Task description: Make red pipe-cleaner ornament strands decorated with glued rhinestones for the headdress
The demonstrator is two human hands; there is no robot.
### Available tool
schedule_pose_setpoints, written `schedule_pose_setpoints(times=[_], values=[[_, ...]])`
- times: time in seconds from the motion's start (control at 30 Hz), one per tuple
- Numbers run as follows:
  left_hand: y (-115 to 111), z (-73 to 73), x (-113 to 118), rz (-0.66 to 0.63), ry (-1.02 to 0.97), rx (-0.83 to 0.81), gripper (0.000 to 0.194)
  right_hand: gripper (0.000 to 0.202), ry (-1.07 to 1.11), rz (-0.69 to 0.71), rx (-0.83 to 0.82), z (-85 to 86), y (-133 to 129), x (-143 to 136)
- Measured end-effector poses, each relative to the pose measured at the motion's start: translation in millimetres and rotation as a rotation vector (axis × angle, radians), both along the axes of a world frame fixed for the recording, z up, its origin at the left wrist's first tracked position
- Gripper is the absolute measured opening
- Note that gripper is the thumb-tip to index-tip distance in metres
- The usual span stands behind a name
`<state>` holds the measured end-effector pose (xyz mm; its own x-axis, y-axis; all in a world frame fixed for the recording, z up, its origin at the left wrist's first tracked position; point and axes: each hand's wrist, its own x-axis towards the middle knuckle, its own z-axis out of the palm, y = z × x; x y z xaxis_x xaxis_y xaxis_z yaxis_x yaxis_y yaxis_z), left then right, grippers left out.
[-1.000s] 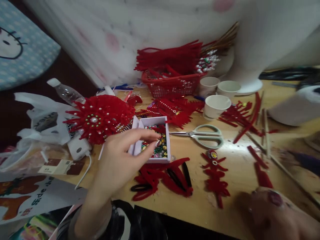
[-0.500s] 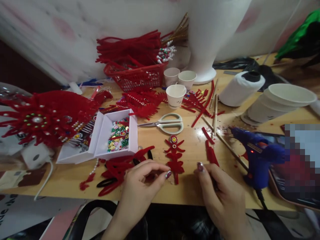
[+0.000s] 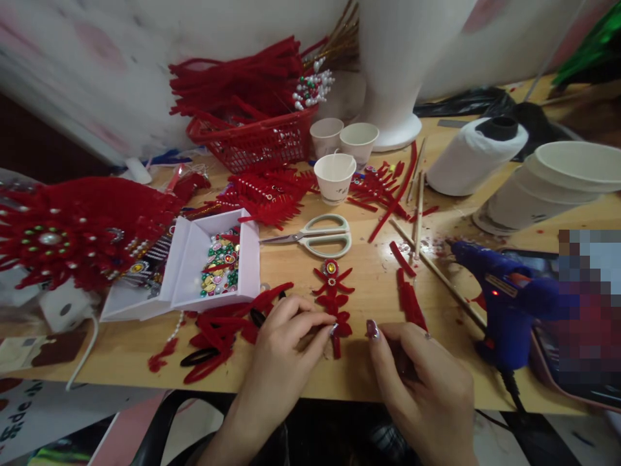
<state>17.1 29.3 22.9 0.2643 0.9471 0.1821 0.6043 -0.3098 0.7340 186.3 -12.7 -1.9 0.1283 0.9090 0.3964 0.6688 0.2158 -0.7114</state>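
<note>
Beads (image 3: 220, 266) fill a white box (image 3: 251, 262); rightward, the left hand (image 3: 294, 333), pinched shut, contents unclear, has moved onto the red ornament's (image 3: 332, 303) lower petals. Paper cup (image 3: 334, 178) print is too small to read. The right hand (image 3: 422, 382) curls loosely, contents hidden.

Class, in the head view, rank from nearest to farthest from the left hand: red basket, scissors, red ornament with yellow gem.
1. Red ornament, just right of the left hand.
2. Scissors, beyond the ornament.
3. Red basket, back left, beside paper cups.
</note>
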Motion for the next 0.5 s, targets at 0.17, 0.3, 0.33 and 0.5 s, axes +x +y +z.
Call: schedule_pose_setpoints(times=[0.17, 0.3, 0.33, 0.5], values=[[-5.5, 2.7, -9.0, -0.001, 0.045, 0.011, 0.021, 0.017, 0.01, 0.01, 0.015, 1.2, 0.8, 0.2], [-13.7, -1.2, -14.3, -0.039, 0.092, 0.155, 0.019, 0.016, 0.024, 0.049, 0.041, 1.8, 2.0, -0.1], [-16.4, -3.0, -14.7, -0.041, 0.133, 0.2, 0.02, 0.019, 0.035, 0.05, 0.044, 2.0, 2.0, -0.2], [-28.9, -10.2, -14.7, -0.047, 0.358, 0.355, 0.032, 0.025, 0.077, 0.035, 0.026, 2.7, -0.4, -0.9]])
